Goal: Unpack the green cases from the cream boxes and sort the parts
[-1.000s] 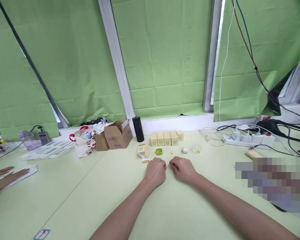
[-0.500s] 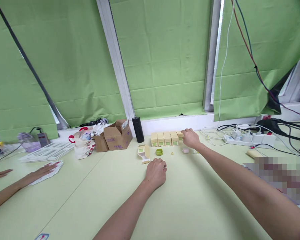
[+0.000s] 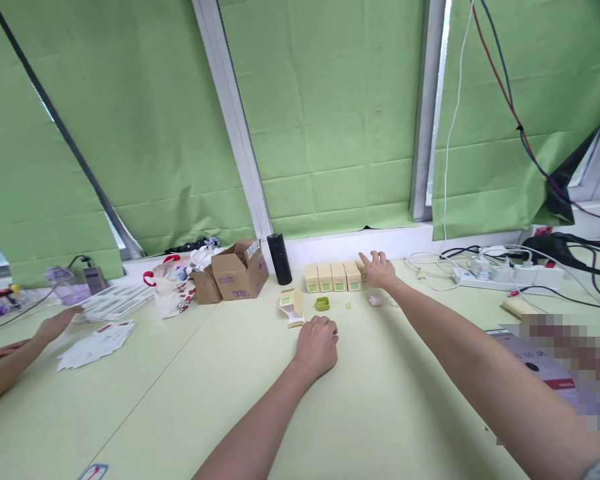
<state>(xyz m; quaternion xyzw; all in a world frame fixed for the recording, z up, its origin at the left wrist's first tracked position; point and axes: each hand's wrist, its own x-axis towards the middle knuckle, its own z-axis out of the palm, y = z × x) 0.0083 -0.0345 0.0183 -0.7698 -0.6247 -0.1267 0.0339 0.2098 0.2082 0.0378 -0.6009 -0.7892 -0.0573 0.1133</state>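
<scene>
My left hand [image 3: 317, 345] rests on the table with curled fingers; whatever they hold, if anything, is hidden. Just beyond it lies a small cream box [image 3: 293, 305] with its flap open. My right hand [image 3: 380, 272] is at the right end of a row of several small cream boxes [image 3: 339, 277], each with a green label. Its index finger stretches out to the left, and its palm partly covers the end box [image 3: 362, 269]. In front of the row are a small green tray-like piece [image 3: 323, 304], a tiny yellowish piece [image 3: 349, 306] and a pale pink cylinder [image 3: 375, 301].
A black cylinder [image 3: 279, 259] and a cardboard box [image 3: 240, 270] stand at the back. A power strip [image 3: 510, 275] with tangled cables lies at right. Further left, another person's hand [image 3: 55, 327] is by white trays [image 3: 115, 302] and papers [image 3: 97, 343].
My right hand has loosened from the end box, its index finger now raised and extended. That box now sits closer in line with the row. The other person's hand has left the papers.
</scene>
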